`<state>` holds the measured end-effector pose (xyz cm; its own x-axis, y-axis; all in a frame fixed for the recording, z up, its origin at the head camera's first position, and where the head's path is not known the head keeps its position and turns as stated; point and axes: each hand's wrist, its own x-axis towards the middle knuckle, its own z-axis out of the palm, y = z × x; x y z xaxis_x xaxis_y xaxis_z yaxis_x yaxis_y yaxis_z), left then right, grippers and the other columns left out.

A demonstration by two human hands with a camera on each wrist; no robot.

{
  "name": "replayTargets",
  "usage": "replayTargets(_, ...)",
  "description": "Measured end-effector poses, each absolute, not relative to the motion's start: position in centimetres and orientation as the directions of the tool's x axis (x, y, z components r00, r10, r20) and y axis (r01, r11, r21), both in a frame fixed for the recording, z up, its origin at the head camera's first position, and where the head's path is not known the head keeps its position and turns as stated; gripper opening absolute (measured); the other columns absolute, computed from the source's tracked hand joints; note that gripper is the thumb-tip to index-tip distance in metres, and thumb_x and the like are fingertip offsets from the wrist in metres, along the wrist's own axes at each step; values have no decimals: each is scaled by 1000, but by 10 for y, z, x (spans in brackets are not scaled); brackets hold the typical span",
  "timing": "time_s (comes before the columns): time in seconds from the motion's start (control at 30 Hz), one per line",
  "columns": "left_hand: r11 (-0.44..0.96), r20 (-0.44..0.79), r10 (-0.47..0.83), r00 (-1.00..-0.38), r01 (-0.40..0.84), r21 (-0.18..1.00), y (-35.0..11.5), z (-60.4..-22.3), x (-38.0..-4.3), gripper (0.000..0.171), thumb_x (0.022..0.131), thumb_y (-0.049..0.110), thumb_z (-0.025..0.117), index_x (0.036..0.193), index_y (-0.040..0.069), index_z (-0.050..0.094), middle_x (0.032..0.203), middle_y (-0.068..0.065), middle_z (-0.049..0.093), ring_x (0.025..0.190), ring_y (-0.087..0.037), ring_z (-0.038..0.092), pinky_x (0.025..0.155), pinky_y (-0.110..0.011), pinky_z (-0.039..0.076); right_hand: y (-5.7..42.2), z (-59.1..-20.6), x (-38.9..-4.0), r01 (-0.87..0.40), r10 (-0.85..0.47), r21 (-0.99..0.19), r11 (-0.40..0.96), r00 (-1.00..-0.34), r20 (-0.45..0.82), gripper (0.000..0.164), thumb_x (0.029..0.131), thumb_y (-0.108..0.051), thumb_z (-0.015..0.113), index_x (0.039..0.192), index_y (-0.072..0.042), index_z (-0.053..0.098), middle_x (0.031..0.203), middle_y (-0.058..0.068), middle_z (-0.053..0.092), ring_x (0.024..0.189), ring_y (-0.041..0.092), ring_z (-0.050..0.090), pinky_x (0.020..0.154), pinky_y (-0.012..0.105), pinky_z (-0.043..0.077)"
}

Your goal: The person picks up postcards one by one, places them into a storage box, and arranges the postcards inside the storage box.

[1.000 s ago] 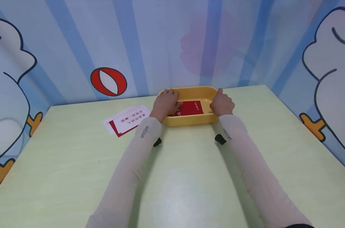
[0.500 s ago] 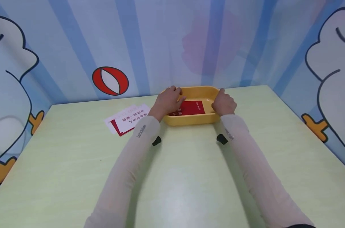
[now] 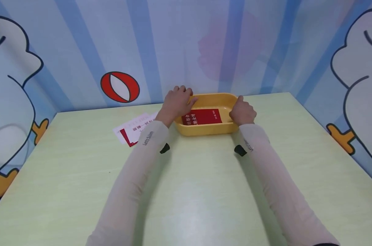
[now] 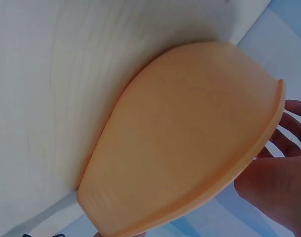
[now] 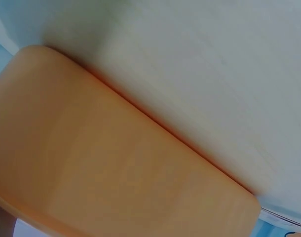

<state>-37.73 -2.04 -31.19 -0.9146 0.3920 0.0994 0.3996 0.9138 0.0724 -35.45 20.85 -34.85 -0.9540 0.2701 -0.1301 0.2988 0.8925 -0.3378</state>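
A shallow yellow plastic tray point(image 3: 209, 129) sits at the back of the table, with a red card point(image 3: 207, 117) printed in white characters lying inside. My left hand point(image 3: 175, 104) is over the tray's left end, its fingers loosely extended and its thumb spread apart. In the left wrist view, those fingers point(image 4: 288, 140) show just beyond the rim. At the opposite end, my right hand point(image 3: 242, 112) grips the right rim, thumb on top. The right wrist view is mostly filled by the tray's outer wall point(image 5: 135, 158).
Left of the tray, white printed cards point(image 3: 138, 127) overlap a red one point(image 3: 123, 136), partly behind my left sleeve. The pale table point(image 3: 192, 191) ends at a blue striped backdrop point(image 3: 173, 48) close behind the tray.
My left hand has lifted off the red card and moved left and back to the tray's left rim, uncovering more of the card. The right hand keeps its grip.
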Motion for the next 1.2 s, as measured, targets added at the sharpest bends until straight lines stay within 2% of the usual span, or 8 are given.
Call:
replayTargets(0.57,939,93,334,-938,339,51,-69,-307,-385,52,103,47,37,137,9,45,130,-13,50,119,-31,46,106,-50,42,212,-350,-360,274,255,-324,906,-962,-101,62,94,-22,51,146,-1,24,121,26,60,105,42,63,90,56,53)
replayTargets(0.83,951,65,291,-955,296,90,-97,-314,-386,49,103,44,40,136,9,46,130,-15,50,116,-31,49,97,-51,49,209,-350,-357,290,263,-326,900,-956,-127,63,95,-21,51,147,0,23,124,25,58,106,41,62,94,55,51)
replayTargets(1.2,966,25,247,-969,248,76,-131,-319,-390,49,101,41,47,136,7,46,127,-17,53,111,-30,52,95,-50,52,208,-349,-359,288,263,-305,908,-957,-121,64,95,-23,52,147,0,23,122,25,60,106,41,63,94,55,51)
